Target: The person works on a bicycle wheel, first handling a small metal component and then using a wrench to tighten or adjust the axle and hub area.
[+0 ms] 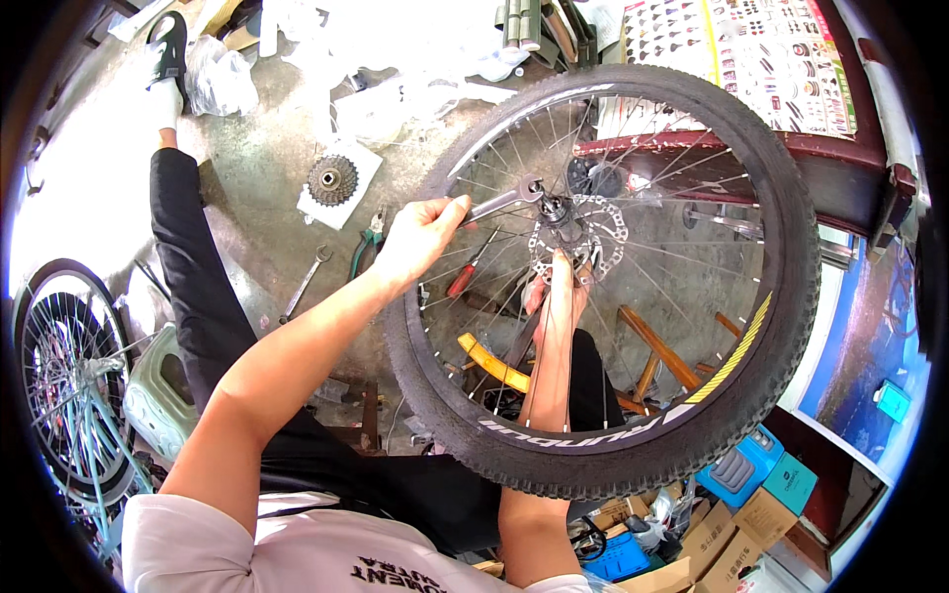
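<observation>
A bicycle wheel with a black knobby tyre is tilted up in front of me. My left hand is closed around an open-end wrench, whose jaw sits at the end of the hub axle. Around the hub is a silver brake disc. My right arm passes behind the tyre, and my right hand shows through the spokes just below the hub. Its fingers are curled near the disc's lower edge; what they grip is partly hidden. A dark bar-like piece runs down beside that hand.
On the floor lie a sprocket cassette on white paper, green-handled pliers, another wrench and a red-handled screwdriver. A dark red table stands far right. Cardboard boxes fill the near right; another bicycle wheel stands left.
</observation>
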Available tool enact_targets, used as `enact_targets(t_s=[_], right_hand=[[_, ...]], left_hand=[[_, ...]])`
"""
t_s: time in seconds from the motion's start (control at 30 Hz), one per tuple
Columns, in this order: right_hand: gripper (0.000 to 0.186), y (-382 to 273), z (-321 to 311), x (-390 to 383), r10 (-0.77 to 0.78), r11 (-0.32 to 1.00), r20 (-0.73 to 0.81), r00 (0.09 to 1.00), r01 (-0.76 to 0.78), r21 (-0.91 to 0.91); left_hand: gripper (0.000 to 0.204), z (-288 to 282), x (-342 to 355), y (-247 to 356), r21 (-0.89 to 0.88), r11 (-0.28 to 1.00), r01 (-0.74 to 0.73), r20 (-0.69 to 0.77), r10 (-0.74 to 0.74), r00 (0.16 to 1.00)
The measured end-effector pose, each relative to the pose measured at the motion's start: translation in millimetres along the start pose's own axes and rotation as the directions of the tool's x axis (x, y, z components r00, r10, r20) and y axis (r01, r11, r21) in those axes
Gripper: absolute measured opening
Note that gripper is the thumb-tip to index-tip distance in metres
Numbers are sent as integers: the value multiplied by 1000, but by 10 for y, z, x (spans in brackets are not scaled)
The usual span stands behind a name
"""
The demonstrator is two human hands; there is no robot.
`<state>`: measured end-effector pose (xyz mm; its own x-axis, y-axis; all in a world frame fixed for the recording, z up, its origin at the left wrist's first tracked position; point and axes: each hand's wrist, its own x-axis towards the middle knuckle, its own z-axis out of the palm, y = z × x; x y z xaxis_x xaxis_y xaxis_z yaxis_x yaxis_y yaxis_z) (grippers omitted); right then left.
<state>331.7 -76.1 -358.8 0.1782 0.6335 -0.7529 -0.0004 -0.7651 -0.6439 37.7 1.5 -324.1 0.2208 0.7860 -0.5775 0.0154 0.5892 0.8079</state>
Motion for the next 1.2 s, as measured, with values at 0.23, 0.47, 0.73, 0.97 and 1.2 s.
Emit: enact_targets(t_s=[0.23,0.47,0.73,0.97,1.2], right_hand=[[34,-524,516,-466,38,871,-159,986,45,489],[34,-542,551,-478,61,901,-211,976,37,431],[39,-447,521,-407,8,910,-225,974,87,406],[39,-395,490,-373,39,908,-229,973,61,414],[37,-556,615,-475,86,876,-262,961,52,479]], left_hand=[[42,-145,219,190,99,995,-8,40,4,999],[49,-272,620,134,237,943,-235,18,237,971],[38,-259,713,129,376,825,-421,-13,459,888],[32,-252,809,142,503,660,-558,15,639,769],[36,-245,44,155,596,683,-422,32,506,862]])
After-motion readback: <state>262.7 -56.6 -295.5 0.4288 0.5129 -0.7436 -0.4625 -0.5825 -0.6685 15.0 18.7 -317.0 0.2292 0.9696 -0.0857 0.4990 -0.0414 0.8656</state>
